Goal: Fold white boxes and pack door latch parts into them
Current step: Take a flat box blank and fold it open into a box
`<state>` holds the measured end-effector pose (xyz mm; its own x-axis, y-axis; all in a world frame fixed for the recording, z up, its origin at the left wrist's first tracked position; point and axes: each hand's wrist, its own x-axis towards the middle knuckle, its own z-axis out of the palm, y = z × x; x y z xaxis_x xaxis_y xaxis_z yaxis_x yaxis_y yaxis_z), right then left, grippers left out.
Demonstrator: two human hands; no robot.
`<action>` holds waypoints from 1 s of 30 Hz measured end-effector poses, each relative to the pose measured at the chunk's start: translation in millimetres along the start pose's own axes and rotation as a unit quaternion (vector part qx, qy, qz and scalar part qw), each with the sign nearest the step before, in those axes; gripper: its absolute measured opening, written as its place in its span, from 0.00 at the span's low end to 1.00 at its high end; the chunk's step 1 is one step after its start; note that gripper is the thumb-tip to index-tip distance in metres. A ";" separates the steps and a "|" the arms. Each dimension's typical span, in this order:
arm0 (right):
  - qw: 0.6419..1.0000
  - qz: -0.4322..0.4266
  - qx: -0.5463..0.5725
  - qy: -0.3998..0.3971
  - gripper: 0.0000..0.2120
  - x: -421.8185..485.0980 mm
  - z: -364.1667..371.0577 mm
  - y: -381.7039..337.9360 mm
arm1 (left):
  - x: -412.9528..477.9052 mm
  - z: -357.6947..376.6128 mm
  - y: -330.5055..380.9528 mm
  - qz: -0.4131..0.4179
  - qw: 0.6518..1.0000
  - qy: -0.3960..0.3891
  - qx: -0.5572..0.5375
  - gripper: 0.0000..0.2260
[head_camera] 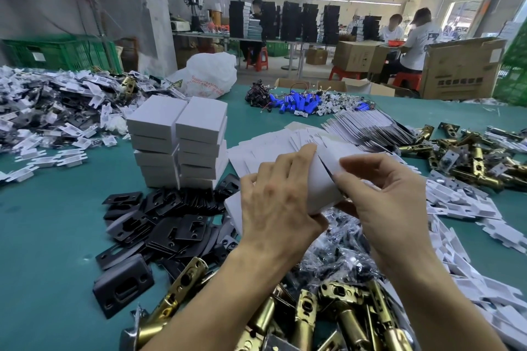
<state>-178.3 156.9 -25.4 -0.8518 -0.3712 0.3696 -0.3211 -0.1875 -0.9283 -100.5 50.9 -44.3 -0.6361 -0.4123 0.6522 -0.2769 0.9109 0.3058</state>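
Two hands share one half-folded white box [322,191], held just above the bench [57,208] in front of me, over a heap of small bagged parts. My left hand [273,202] has its grip curled round the box's near side, fingers over the top edge. My right hand [382,194] pinches the right flap between thumb and fingertips. A dark slit shows where two panels have not met. To do this well, I judge the left grip should hold firm as an anchor while the right tucks the flap in squarely, so the walls stand straight like the finished boxes [176,139] stacked to the left. Brass latches [342,308] and black plates [171,222] lie near for packing.
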 end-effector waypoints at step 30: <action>0.964 -0.191 -0.137 -0.122 0.10 -10.4 4.7 -16.9 | 4.5 0.7 -8.4 -0.046 0.986 -0.003 -0.160 0.44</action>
<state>-162.1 159.6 -13.4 -0.5380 -0.5311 0.6546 -0.7177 -0.1187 -0.6861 -101.6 41.4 -44.4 -0.6235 -0.4920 0.6077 -0.0922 0.8180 0.5677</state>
